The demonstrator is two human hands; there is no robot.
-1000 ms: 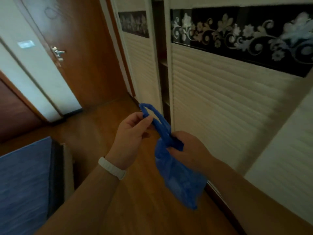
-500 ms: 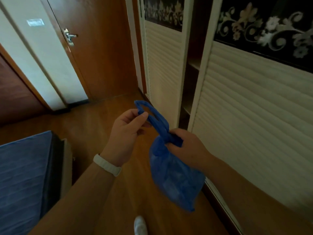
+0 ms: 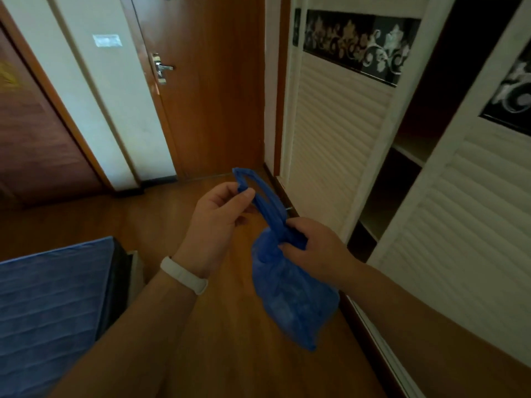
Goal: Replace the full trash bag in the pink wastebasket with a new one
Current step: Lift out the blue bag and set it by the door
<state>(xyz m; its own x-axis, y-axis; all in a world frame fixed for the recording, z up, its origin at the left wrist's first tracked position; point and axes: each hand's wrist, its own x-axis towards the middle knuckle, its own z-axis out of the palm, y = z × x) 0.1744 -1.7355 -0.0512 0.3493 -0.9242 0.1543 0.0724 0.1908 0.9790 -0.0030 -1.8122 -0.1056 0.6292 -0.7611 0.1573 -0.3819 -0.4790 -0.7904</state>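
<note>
A blue plastic trash bag hangs in front of me above the wooden floor, its body bulging and its handles pulled up into a loop. My left hand, with a white band on the wrist, pinches the top of the handle loop between thumb and fingers. My right hand grips the bag's gathered neck just below the handles. The pink wastebasket is not in view.
A blue mattress on a dark frame lies at the lower left. A brown door with a metal handle stands ahead. White louvred wardrobe doors line the right side, with an open dark gap showing shelves.
My view has turned left, so the door has shifted toward the centre and the wardrobe to the right. Both hands keep the same hold on the bag.
</note>
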